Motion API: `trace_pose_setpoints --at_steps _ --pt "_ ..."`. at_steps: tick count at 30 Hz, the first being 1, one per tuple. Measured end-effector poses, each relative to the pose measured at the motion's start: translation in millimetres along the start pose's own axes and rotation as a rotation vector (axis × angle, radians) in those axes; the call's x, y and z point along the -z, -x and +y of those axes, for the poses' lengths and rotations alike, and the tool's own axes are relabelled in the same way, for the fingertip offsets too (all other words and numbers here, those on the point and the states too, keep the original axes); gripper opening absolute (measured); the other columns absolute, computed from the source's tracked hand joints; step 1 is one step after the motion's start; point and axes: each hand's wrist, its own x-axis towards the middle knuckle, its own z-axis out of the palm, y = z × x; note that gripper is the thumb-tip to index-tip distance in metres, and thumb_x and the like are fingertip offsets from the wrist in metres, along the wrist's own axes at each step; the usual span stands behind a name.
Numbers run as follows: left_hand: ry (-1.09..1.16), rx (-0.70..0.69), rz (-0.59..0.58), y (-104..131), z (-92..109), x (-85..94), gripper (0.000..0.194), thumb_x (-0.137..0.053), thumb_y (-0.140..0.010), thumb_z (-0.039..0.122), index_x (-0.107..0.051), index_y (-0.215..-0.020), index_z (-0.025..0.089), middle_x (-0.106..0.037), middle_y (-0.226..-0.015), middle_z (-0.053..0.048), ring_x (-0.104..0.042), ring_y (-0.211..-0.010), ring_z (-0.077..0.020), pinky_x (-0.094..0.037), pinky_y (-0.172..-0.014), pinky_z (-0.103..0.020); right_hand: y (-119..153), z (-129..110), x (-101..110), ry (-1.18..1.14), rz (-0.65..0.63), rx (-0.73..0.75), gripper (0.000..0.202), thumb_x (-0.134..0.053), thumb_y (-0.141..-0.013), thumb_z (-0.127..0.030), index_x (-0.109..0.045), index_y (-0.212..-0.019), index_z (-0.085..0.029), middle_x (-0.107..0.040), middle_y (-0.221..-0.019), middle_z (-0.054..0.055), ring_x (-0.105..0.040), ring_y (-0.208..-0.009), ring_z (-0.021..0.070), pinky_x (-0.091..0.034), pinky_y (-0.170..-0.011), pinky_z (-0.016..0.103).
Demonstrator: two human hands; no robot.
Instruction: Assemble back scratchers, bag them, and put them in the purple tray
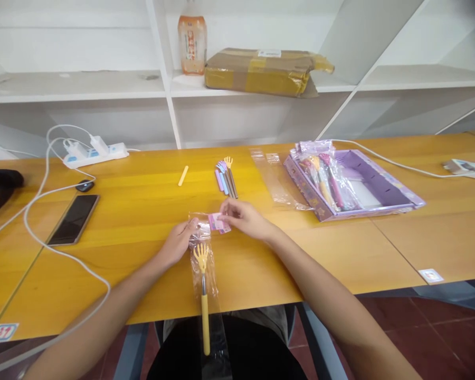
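My left hand [181,238] pinches the top of a clear plastic bag [211,274] at the table's front edge. Inside the bag lies a yellow back scratcher [205,311] with a hand-shaped head and a metal shaft; its handle end hangs past the edge above my lap. My right hand [245,217] is closed on a small pink printed card [219,222], held beside the bag's top. Further back lie several loose back scratcher heads [227,171] on metal rods, with purple and blue handles [220,181] next to them. A lone yellow handle [183,176] rests to their left.
A purple display box [380,211] with bagged back scratchers stands at right, clear bags [279,184] beside it. At left are a phone [74,220], a mouse [85,186], a power strip [97,153] and loose white cables. A taped carton [257,71] and a bottle [192,45] occupy the shelf.
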Motion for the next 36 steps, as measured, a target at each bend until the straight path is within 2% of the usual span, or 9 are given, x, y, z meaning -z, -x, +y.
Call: trace_pose_setpoints --at_steps 2,4,8,11,15,19,26,31,36 --pt "0.009 0.013 -0.005 0 0 0.0 0.074 -0.054 -0.088 0.086 -0.073 -0.097 0.015 -0.078 -0.083 -0.009 -0.071 -0.076 -0.0254 -0.051 -0.073 -0.034 1 -4 -6 -0.134 0.163 0.034 0.028 -0.07 -0.1 -0.049 -0.058 -0.102 -0.023 -0.059 -0.077 -0.004 -0.056 -0.066 0.0131 -0.046 -0.062 0.026" --pt "0.048 0.031 -0.026 0 1 -0.6 0.076 -0.056 -0.087 0.087 -0.074 -0.104 0.014 -0.079 -0.089 -0.01 -0.072 -0.078 -0.0255 -0.051 -0.073 -0.034 3 -7 -12 -0.202 0.251 0.096 0.03 -0.069 -0.101 -0.051 -0.057 -0.105 -0.024 -0.061 -0.081 -0.003 -0.059 -0.069 0.0134 -0.049 -0.065 0.026" --pt "0.063 0.007 -0.119 1 1 -1.7 0.076 -0.053 -0.09 0.085 -0.073 -0.106 0.014 -0.076 -0.083 -0.009 -0.071 -0.077 -0.0244 -0.052 -0.073 -0.034 8 -6 -23 -0.015 0.196 0.188 0.025 -0.068 -0.103 -0.047 -0.06 -0.11 -0.024 -0.066 -0.083 0.0 -0.065 -0.072 0.0148 -0.053 -0.067 0.028" --pt "-0.02 -0.063 -0.212 1 -2 -1.8 0.069 -0.048 -0.097 0.079 -0.072 -0.097 0.014 -0.075 -0.085 -0.009 -0.068 -0.077 -0.0222 -0.051 -0.072 -0.032 8 -3 -27 0.177 0.25 0.23 0.019 -0.066 -0.105 -0.041 -0.062 -0.112 -0.024 -0.069 -0.083 0.001 -0.067 -0.072 0.0157 -0.054 -0.069 0.03" --pt "-0.079 -0.164 -0.308 2 -2 -3.3 0.05 -0.06 -0.099 0.064 -0.071 -0.109 0.016 -0.073 -0.095 -0.006 -0.065 -0.084 -0.0198 -0.052 -0.075 -0.03 6 -1 -26 0.244 0.298 0.277 0.014 -0.065 -0.105 -0.034 -0.062 -0.112 -0.024 -0.072 -0.088 0.002 -0.069 -0.075 0.0155 -0.056 -0.072 0.029" --pt "-0.088 -0.195 -0.339 3 2 -5.4 0.042 -0.061 -0.101 0.055 -0.07 -0.113 0.016 -0.071 -0.096 -0.005 -0.063 -0.084 -0.0187 -0.051 -0.078 -0.03 6 -1 -21 0.298 0.323 0.326 0.013 -0.067 -0.104 -0.033 -0.064 -0.113 -0.023 -0.073 -0.09 0.002 -0.07 -0.077 0.0157 -0.057 -0.074 0.029" --pt "-0.157 -0.22 -0.388 2 3 -4.8 0.043 -0.06 -0.103 0.053 -0.071 -0.123 0.017 -0.076 -0.117 -0.007 -0.068 -0.106 -0.0241 -0.051 -0.096 -0.035 6 -6 -15 0.49 0.143 0.49 0.016 -0.06 -0.108 -0.029 -0.07 -0.119 -0.024 -0.076 -0.105 0.007 -0.073 -0.093 0.0191 -0.058 -0.082 0.032" --pt "-0.27 -0.212 -0.363 3 -2 -3.6 0.043 -0.057 -0.103 0.056 -0.073 -0.108 0.016 -0.072 -0.095 -0.003 -0.063 -0.084 -0.0192 -0.049 -0.079 -0.03 6 -10 -17 0.566 0.077 0.551 0.023 -0.058 -0.109 -0.028 -0.075 -0.124 -0.024 -0.073 -0.107 0.009 -0.071 -0.096 0.0187 -0.057 -0.081 0.031" --pt "-0.272 -0.243 -0.367 3 -3 -3.9 0.042 -0.056 -0.104 0.055 -0.072 -0.108 0.016 -0.068 -0.091 -0.002 -0.059 -0.08 -0.0175 -0.046 -0.073 -0.028 9 -15 -19 0.465 -0.019 0.532 0.029 -0.059 -0.109 -0.03 -0.075 -0.133 -0.026 -0.066 -0.111 0.009 -0.064 -0.085 0.0165 -0.055 -0.072 0.03"
